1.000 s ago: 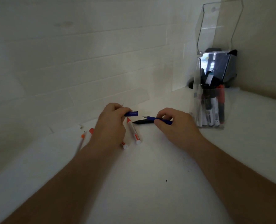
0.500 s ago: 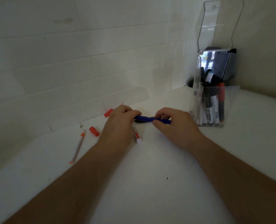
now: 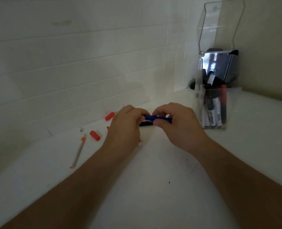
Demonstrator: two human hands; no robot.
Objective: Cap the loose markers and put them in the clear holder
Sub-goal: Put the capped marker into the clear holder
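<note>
Capping step: left hand (image 3: 125, 124) and right hand (image 3: 175, 123) pinch the blue marker (image 3: 156, 117); next, clear holder (image 3: 214, 109), right.

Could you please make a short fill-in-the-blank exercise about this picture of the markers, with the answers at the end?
1. Both hands, left and right, hold a marker of ____ colour.
2. The two loose caps near the wall are ____.
3. The clear holder stands to the ____ of the hands.
4. The holder's lid is ____.

Answers: blue; red; right; open
</note>
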